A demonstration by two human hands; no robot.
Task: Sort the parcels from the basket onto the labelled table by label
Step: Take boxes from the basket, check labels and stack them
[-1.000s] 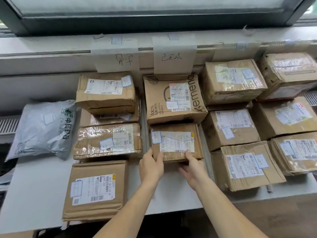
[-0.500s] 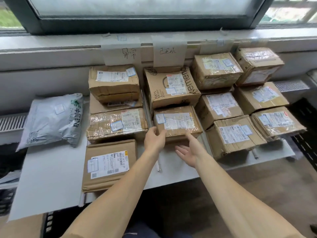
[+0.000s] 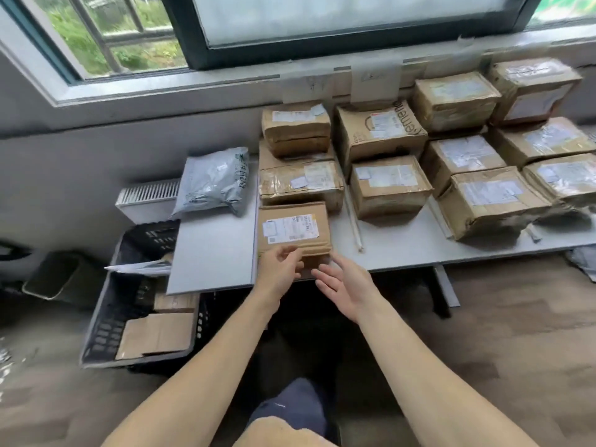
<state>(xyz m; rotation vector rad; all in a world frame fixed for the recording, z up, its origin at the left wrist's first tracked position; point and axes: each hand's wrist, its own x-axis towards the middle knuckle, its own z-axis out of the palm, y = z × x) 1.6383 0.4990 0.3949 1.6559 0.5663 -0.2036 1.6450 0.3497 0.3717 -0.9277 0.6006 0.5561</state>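
The 2 hands hold nothing. The left hand point(image 3: 280, 269) has loosely bent fingers and the right hand point(image 3: 345, 285) is spread with the palm up, both over the near edge of the counter point(image 3: 213, 253). The next parcel point(image 3: 158, 337) lies flat in the basket point(image 3: 106, 304) on the floor, to the left of the hands and nearer. Its long side runs roughly left to right. Of the 2 hands, the left is closer to it.

Both forearms point(image 3: 206, 359) are bare from the lower edge of the view to the wrists, and the left hand point(image 3: 280, 269) and right hand point(image 3: 346, 287) are bare as well. Low between the arms sits a rounded dark navy piece of clothing or footwear point(image 3: 292, 408) with a thin pale streak, a tan patch point(image 3: 274, 435) beneath it; what each one is cannot be told.
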